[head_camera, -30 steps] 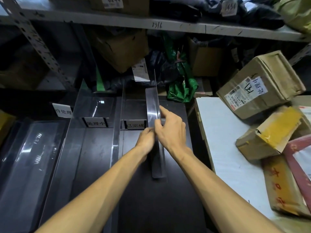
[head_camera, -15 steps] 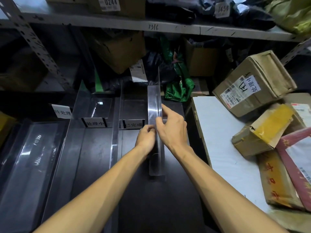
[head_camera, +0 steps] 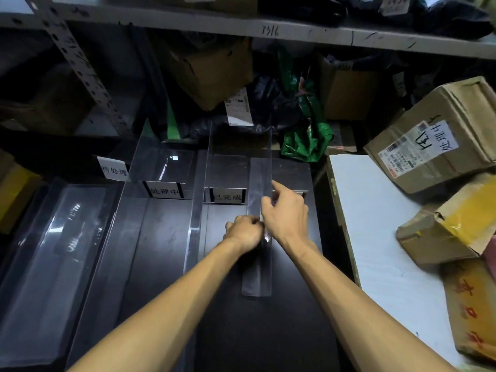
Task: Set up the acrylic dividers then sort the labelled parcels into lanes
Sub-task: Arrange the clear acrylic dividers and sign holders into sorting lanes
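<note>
Grip unchanged: left hand [head_camera: 245, 232] and right hand [head_camera: 287, 213] still pinch the clear L-shaped acrylic divider [head_camera: 256, 275], barely shifted; rightmost lane wall seems nearly seated.

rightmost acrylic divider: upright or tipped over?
Upright. The rightmost divider sits on its flat foot on the black table, pane rising edge-on; left hand and right hand both pinch it.

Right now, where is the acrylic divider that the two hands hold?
Head view: the acrylic divider stands right of centre on the black table, right of the middle divider, left of the white board.
</note>
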`<action>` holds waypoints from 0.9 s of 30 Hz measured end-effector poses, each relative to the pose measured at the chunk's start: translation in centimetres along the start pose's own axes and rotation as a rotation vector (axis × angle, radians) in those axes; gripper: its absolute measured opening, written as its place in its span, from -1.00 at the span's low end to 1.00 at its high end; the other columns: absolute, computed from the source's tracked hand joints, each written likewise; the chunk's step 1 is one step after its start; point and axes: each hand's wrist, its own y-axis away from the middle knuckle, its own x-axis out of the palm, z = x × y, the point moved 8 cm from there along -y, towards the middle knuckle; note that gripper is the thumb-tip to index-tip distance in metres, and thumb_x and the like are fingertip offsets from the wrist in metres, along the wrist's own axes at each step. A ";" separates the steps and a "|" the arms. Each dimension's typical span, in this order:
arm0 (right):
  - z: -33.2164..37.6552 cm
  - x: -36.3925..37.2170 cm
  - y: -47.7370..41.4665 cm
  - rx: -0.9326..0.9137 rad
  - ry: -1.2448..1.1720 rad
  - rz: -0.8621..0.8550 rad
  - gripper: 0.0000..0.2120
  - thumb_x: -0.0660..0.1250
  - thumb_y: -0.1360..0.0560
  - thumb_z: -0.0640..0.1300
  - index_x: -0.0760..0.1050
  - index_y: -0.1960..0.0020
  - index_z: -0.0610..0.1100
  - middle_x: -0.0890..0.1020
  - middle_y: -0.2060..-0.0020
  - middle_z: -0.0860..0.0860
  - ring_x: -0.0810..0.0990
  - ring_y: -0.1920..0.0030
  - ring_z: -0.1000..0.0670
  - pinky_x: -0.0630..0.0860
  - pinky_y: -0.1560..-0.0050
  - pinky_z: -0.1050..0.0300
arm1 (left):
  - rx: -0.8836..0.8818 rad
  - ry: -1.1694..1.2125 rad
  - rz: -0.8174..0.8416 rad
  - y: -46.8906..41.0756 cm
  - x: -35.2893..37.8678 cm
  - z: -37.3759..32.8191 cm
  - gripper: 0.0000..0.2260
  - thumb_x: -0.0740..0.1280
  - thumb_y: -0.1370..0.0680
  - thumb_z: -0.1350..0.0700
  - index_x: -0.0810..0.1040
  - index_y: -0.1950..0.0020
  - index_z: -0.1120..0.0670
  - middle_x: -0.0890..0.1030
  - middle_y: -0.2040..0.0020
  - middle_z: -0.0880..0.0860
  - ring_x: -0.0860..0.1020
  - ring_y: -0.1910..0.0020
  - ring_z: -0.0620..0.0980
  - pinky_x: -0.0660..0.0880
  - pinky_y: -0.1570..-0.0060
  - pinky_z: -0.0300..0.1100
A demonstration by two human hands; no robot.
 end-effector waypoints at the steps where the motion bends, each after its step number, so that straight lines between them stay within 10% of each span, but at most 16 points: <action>1: -0.4 0.3 -0.1 0.011 0.004 0.003 -0.71 0.24 -0.49 -0.13 0.56 -0.18 -0.04 0.63 0.30 0.00 0.61 0.18 -0.11 0.53 -0.05 -0.05 | 0.007 -0.083 0.011 -0.2 0.2 0.4 -0.68 0.08 -0.56 0.01 0.60 -0.13 -0.11 0.52 -0.26 0.06 0.36 -0.33 0.16 0.30 -0.36 0.00; 10: -1.8 0.9 -1.4 0.019 -0.024 -0.034 -0.61 0.24 -0.48 -0.13 0.52 -0.30 -0.04 0.65 0.25 0.01 0.63 0.09 -0.13 0.48 -0.05 -0.03 | 0.102 -0.424 0.050 -0.1 1.3 0.2 -0.62 0.05 -0.59 -0.03 0.40 -0.38 -0.23 0.03 -0.60 -0.03 0.10 -0.47 0.16 0.18 -0.30 0.01; 21: -2.1 1.6 -1.9 0.044 0.041 0.145 -0.44 0.20 -0.55 -0.11 0.26 -0.54 -0.02 0.66 0.00 -0.07 0.59 -0.11 -0.14 0.45 -0.11 0.00 | 0.052 -0.130 0.120 0.0 1.2 0.0 -0.57 0.06 -0.63 0.04 0.31 -0.50 -0.19 0.04 -0.63 -0.04 -0.04 -0.57 0.12 0.02 -0.53 0.08; 27: -1.9 2.0 -1.4 0.046 -0.027 0.250 -0.39 0.16 -0.59 -0.13 0.08 -0.61 -0.03 0.61 -0.20 -0.14 0.54 -0.24 -0.16 0.41 -0.15 0.07 | 0.167 0.176 0.181 1.0 1.2 -2.4 -0.59 0.05 -0.68 0.14 0.29 -0.55 0.03 0.32 -0.54 0.03 0.26 -0.53 0.02 0.18 -0.53 0.01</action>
